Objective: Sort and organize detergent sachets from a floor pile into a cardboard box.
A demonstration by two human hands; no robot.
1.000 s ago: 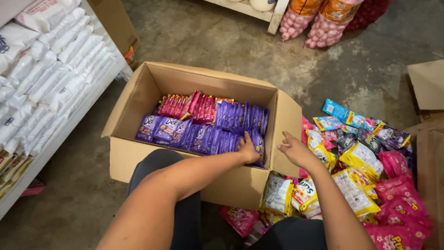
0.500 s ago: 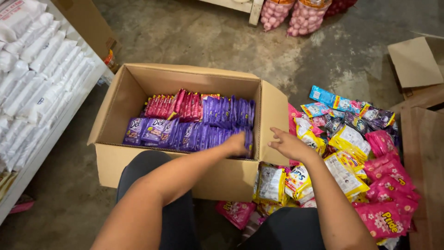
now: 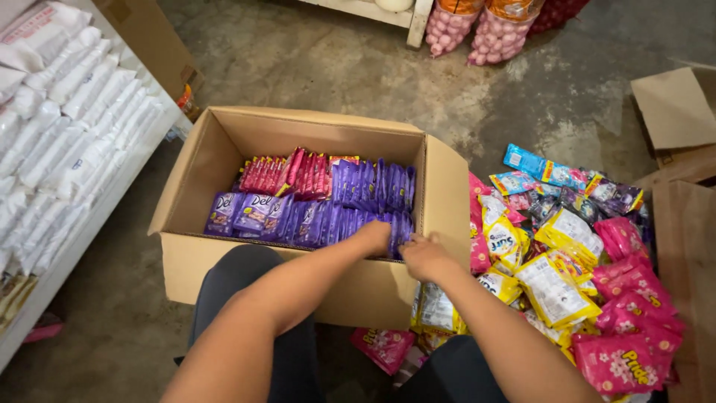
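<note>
An open brown cardboard box [image 3: 224,194] stands on the grey concrete floor [image 3: 358,67], just in front of the person's knees. Inside it, glossy purple sachets [image 3: 328,213] stand packed on edge in 2 rows, filling the near side and the right part of the far side, while a batch of pink-red sachets [image 3: 287,173] takes up the far left part.

Both hands meet at the near right corner of the box. The left hand [image 3: 375,237] reaches over the near wall, its fingers curled down against the last purple sachets in the near row; whether it pinches any of them cannot be told. The right hand [image 3: 424,257] lies just beside it at the same corner, fingers bent and touching the sachets by the right wall; its grasp is likewise hidden.

On the floor to the right of the box lies a loose heap of flat packets: yellow packets [image 3: 556,280], bright pink packets [image 3: 623,351] and blue packets [image 3: 533,168]. Along the left edge runs a white shelf [image 3: 89,224] stacked with white wrapped packs [image 3: 67,119]. 2 net bags of pink round pieces [image 3: 477,33] hang at the top.
</note>
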